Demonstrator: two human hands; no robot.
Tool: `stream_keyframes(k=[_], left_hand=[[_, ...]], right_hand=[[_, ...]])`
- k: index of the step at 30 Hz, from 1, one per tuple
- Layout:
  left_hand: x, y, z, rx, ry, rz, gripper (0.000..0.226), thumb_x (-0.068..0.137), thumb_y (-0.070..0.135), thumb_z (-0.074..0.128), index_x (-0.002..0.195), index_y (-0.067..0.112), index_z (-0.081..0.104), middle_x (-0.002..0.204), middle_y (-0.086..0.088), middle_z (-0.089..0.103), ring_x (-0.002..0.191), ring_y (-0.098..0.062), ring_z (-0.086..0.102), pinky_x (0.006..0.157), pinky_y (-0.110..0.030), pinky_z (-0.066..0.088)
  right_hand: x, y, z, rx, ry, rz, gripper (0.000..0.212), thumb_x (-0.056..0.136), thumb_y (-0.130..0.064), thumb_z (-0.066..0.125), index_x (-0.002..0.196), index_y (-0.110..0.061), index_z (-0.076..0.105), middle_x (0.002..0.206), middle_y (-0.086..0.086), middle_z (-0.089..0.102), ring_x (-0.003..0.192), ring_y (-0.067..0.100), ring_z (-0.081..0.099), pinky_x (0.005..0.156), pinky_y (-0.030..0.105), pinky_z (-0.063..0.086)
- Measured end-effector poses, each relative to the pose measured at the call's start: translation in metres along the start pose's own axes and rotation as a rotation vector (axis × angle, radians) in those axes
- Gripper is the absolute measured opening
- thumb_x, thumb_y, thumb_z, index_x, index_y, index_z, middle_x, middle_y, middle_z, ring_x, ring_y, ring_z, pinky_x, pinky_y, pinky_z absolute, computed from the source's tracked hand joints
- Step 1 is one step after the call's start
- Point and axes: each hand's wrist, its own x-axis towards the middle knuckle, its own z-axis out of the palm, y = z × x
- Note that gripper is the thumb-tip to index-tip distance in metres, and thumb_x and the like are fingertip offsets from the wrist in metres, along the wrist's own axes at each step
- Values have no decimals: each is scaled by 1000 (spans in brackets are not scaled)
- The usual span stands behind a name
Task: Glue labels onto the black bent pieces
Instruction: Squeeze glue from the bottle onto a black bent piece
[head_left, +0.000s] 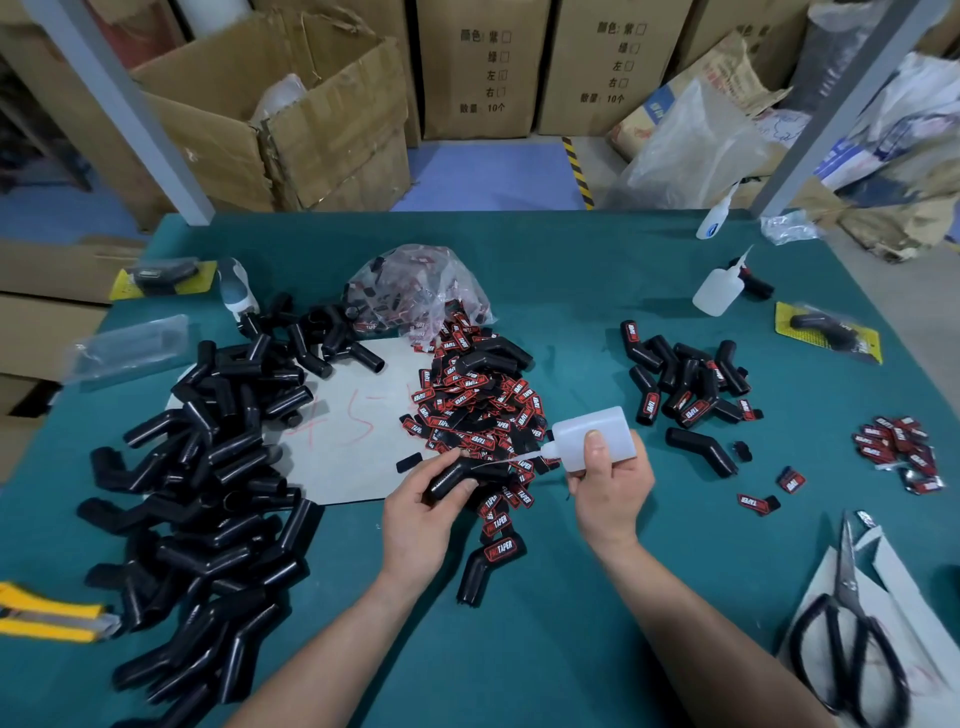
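Left hand grips 1 black bent plastic piece; right hand grips translucent white glue bottle, nozzle at the piece. Clear plastic bag holds red-black labels.

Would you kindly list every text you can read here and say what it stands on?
"TAPER": red and black labels, also the labelled bent piece.
"颜色: 紫 绿 左 右", "数量: 10个": cardboard boxes.
Red handwriting on paper sheet: illegible.
Blue mark on far glue bottle: too blurred.
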Motion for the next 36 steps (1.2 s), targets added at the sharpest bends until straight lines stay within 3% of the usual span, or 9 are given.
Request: stream_keyframes(k=[3, 5, 9, 17, 25, 36], left_hand=[[0, 0, 1, -9, 1, -12, 57, 84, 4, 83, 101, 58, 76, 111, 19, 76, 106, -5, 71, 97, -18, 52], [-1, 1, 1, -13, 3, -15, 57, 84, 3, 83, 100, 58, 76, 110, 17, 77, 105, -6, 72, 97, -20, 53], [-2, 1, 1, -33, 4, -26, 52, 83, 3, 83, 99, 52, 78, 108, 13, 78, 101, -8, 73, 95, -23, 56], [-4, 0, 2, -29, -13, -16, 55, 84, -1, 82, 102, 50, 77, 104, 9, 79, 95, -9, 74, 90, -26, 58], [-4, -1, 2, -48, -7, 5, 56, 83, -4, 82, 103, 48, 77, 104, 8, 79, 95, -8, 74, 87, -19, 56], [-3, -4, 2, -43, -11, 25, 54, 82, -4, 82, 104, 45, 77, 107, 5, 79, 99, -12, 74, 92, -23, 56]], right_hand=[[1, 5, -3, -97, 26, -46, 17, 78, -55, 67, 75, -39, 60, 65, 9, 54, 57, 39, 56, 50, 57, 49], [1, 5, -4, -126, 37, -57, 25, 77, -63, 67, 75, -39, 59, 66, 12, 52, 59, 44, 57, 51, 62, 47], [1, 1, -4, -122, 44, -31, 40, 73, -77, 66, 78, -38, 59, 68, 15, 55, 62, 45, 59, 53, 61, 48], [-1, -7, -2, -142, 52, -32, 22, 77, -62, 66, 76, -41, 58, 70, 17, 57, 64, 46, 60, 53, 62, 49], [-2, -9, -3, -145, 29, -20, 42, 71, -80, 64, 78, -40, 58, 70, 22, 58, 61, 39, 61, 52, 60, 49], [-1, -10, -2, -147, 39, -44, 22, 78, -59, 66, 73, -40, 57, 66, 15, 55, 57, 43, 58, 49, 58, 48]])
